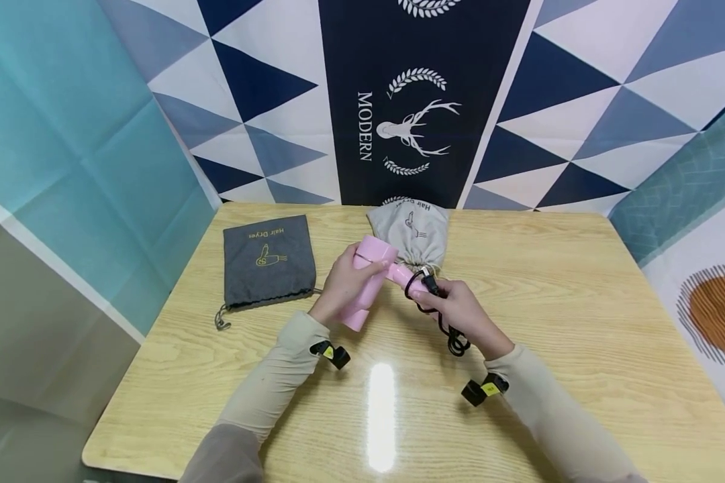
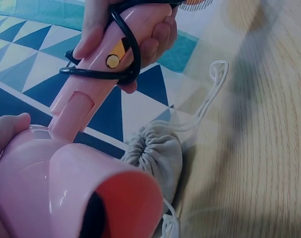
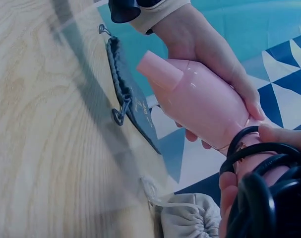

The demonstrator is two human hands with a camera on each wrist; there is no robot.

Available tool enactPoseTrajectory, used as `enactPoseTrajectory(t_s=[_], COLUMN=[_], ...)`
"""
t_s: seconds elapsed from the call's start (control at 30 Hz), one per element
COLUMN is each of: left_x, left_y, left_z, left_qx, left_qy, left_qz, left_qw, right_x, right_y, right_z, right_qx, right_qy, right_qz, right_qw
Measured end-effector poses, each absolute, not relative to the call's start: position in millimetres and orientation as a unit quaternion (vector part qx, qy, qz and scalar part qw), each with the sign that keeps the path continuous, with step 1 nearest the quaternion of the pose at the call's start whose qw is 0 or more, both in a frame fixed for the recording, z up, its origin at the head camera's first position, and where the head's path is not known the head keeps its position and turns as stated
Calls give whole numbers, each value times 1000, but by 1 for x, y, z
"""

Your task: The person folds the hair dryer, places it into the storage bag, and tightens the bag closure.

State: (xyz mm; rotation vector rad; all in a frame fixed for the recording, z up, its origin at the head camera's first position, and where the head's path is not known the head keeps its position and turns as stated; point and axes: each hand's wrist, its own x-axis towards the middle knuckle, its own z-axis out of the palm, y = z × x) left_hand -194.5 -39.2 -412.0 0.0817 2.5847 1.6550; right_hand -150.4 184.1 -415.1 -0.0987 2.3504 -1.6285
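Both hands hold a pink hair dryer (image 1: pixel 371 287) over the middle of the table. My left hand (image 1: pixel 343 285) grips its barrel, with the thumb across the top. The handle (image 2: pixel 103 59) is in my right hand (image 1: pixel 462 310), and a black power cord (image 3: pixel 262 148) is looped around it. The plug (image 1: pixel 429 282) shows near the right fingers, while a bundle of cord hangs below that hand. In the left wrist view the flared pink nozzle (image 2: pixel 133 183) faces the camera, and a round gold button (image 2: pixel 113 61) sits on the handle.
A dark grey drawstring pouch (image 1: pixel 268 261) printed "Hair Dryer" lies flat at the table's left. Behind the dryer, a light grey drawstring pouch (image 1: pixel 411 231), cinched at its neck, lies near the back edge. Patterned cloth (image 1: pixel 278 100) hangs behind the wooden table (image 1: pixel 580 302).
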Motion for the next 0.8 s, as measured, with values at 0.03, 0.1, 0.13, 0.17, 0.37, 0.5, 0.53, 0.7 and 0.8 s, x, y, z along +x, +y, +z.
enactPoseTrajectory(t_s=[0.03,0.1,0.13,0.17,0.37,0.5,0.53,0.7,0.8], left_x=[-194,-195,-195,-195,-197,-197,-197,-198,-198], left_y=[-39,-37,-37,-35,-22,-20,-20,-23,-25], left_z=[-412,-412,-412,-413,-414,-414,-415,-419,-419], left_qx=[23,14,7,0,-25,-34,-36,-38,-36], left_qy=[840,836,834,826,771,768,767,762,751], left_qz=[541,548,551,563,636,640,640,646,658], left_qw=[33,28,24,26,19,14,17,35,55], right_x=[-150,-150,-149,-149,-148,-149,-149,-152,-153], right_y=[183,181,179,176,156,153,154,159,163], right_z=[-414,-414,-414,-414,-414,-416,-417,-419,-417], right_qx=[-33,-25,-20,-13,12,15,13,9,15], right_qy=[812,808,806,797,795,816,818,804,779], right_qz=[-567,-574,-578,-591,-603,-576,-574,-591,-618], right_qw=[137,131,127,127,65,40,42,73,104])
